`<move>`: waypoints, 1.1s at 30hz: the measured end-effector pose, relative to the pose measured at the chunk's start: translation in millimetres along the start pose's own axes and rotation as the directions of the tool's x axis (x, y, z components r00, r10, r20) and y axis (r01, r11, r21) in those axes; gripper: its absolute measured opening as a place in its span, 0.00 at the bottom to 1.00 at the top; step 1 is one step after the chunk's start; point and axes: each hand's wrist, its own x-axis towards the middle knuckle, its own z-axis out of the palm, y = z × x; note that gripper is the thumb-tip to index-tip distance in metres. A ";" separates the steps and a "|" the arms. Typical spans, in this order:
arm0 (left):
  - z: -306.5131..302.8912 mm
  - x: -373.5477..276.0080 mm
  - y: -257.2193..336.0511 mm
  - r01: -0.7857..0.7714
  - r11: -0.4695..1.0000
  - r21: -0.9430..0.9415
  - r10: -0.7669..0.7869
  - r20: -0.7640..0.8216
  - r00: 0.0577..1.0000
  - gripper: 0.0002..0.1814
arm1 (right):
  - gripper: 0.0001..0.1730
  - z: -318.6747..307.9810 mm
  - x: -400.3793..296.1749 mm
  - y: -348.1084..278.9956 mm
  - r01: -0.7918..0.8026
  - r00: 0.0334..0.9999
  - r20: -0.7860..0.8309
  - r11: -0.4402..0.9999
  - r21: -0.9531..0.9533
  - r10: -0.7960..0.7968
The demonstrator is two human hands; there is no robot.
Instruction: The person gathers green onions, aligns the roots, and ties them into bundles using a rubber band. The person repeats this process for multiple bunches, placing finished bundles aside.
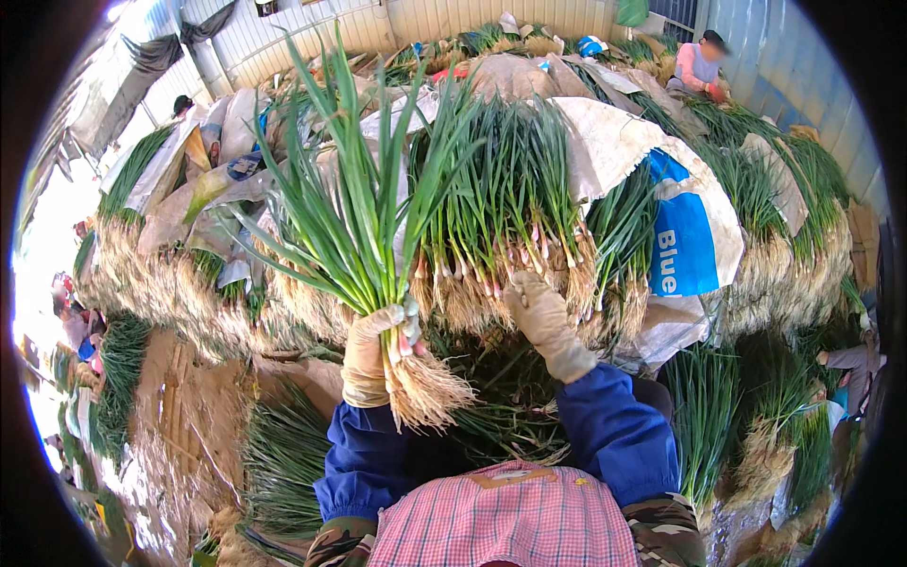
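Note:
My left hand, in a pale rubber glove, is closed around a bunch of leafy green alliums, spring onions or green garlic. Its long leaves fan upward, and pinkish bulbs with shaggy, straw-coloured roots hang below my fist. To the right, my gloved right hand reaches to the near side of a row of the same plants, by their bulbs and roots. Its fingers are curled; whether they pinch a stalk is hidden. Blue sleeves cover both forearms.
White woven sacks, one with a blue printed panel, cover parts of the long heap. Loose plants lie at lower left, and more bundles stand at right. A co-worker sits behind the heap near a metal wall.

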 end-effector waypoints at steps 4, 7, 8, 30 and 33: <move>-5.0 3.3 1.2 0.026 0.999 -0.036 -0.024 0.058 0.998 0.16 | 0.20 27.5 10.7 13.3 0.107 0.980 -0.114 0.911 -0.398 -0.165; -13.1 4.9 23.8 0.018 0.991 -0.133 0.004 0.158 0.987 0.14 | 0.26 41.3 28.9 -0.1 -0.135 0.785 0.439 0.812 -0.568 0.437; -19.8 6.5 39.6 0.064 0.982 -0.175 -0.018 0.251 0.968 0.14 | 0.26 52.8 27.0 20.3 -0.131 0.798 0.385 0.756 -0.641 0.464; -1.2 -3.0 -65.8 0.185 0.983 -0.003 -0.181 -0.211 0.961 0.18 | 0.14 4.6 -29.5 -9.9 -0.801 0.532 0.670 0.053 0.596 0.518; -9.3 -4.6 -77.5 0.290 0.957 0.004 -0.284 -0.178 0.942 0.19 | 0.13 10.0 -31.3 -10.7 -0.729 0.664 0.622 0.175 0.662 0.415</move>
